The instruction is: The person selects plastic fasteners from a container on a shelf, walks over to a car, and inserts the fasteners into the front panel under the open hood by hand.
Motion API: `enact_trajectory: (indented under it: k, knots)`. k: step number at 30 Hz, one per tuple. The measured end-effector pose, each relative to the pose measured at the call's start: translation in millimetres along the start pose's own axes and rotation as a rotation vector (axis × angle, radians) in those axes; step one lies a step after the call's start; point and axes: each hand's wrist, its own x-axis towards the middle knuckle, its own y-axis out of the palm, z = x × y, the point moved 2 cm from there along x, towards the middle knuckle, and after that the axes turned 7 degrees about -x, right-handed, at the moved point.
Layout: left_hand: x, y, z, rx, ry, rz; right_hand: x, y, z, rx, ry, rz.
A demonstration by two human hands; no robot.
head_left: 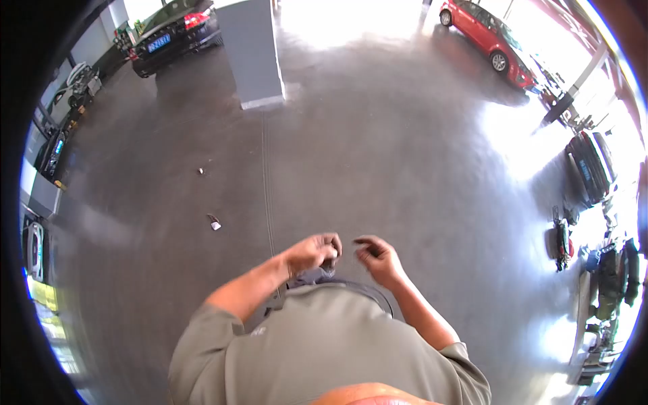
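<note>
Working in mid-air just beyond the shirt [324, 331] hem: the step in hand, by my judgement, is fine fingerwork. Item: left hand [312, 253], fingers curled inward; whether it pinches anything, I cannot tell. Item: right hand [380, 262], apart from the left, thumb and forefinger parted, nothing visible between them. Item: dark greyish shape [328, 273], just below the left fingers; blurred, outline uneven, perhaps held, perhaps clothing. Next move, as judged: calls for a steady left and a light right fingertip grip. Floor [378, 155], well apart: white piece [215, 225] with dark strand; smaller pale bit [200, 171].
</note>
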Motion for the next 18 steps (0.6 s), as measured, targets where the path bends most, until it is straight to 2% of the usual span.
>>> enact_trajectory:
  k: [1,5,6,9,13,15,17,18]
  knots:
    - [36,-10,-34,-0.055,-0.014,0.028,27,-32,7,-0.032,0.127,-0.157]
    - [212,-92,-203,0.203,-0.034,0.104,189,-175,-76,-0.029,0.207,-0.493]
    - [248,-114,-224,0.236,-0.018,0.094,210,-201,-104,-0.013,0.265,-0.536]
    - [352,-189,-269,0.322,0.026,-0.006,281,-253,-131,0.349,0.556,-0.632]
    - [501,-348,-334,0.189,0.127,-0.289,491,-331,-135,0.503,0.577,-0.554]
    - [537,-430,-342,0.088,0.077,-0.526,604,-372,-105,0.446,0.607,-0.461]
    - [546,-509,-327,0.282,-0.077,-0.626,705,-413,-52,0.354,0.492,-0.322]
    - [556,-546,-340,0.485,-0.162,-0.675,776,-436,-22,0.25,0.419,-0.279]
